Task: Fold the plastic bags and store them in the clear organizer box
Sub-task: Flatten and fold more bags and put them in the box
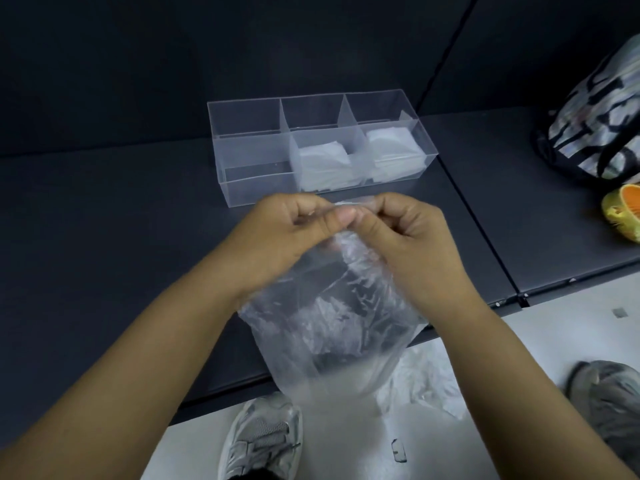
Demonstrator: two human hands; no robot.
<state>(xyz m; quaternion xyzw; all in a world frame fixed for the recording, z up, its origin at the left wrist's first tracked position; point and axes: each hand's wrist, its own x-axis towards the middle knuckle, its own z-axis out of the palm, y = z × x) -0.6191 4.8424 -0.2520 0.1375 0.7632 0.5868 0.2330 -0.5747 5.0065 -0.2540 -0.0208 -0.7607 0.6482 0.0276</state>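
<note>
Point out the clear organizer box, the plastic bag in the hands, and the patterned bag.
clear organizer box (256, 174): head view, front wall of its empty left compartment.
plastic bag (329, 323): head view, crinkled middle of its hanging body.
patterned bag (595, 123): head view, its side panel.

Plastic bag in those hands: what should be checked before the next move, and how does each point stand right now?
1. Grip: the left hand and the right hand both pinch the top edge of the plastic bag. Ok.
2. Bag smooth enough to fold: it hangs crumpled. Not ok.
3. Free slot in the organizer box: its front left compartment looks empty. Ok.
4. Stored folded bags tidy: they sit inside the front middle and front right compartments. Ok.
5. Top corners lined up: hidden inside the pinch. Cannot tell.
</note>
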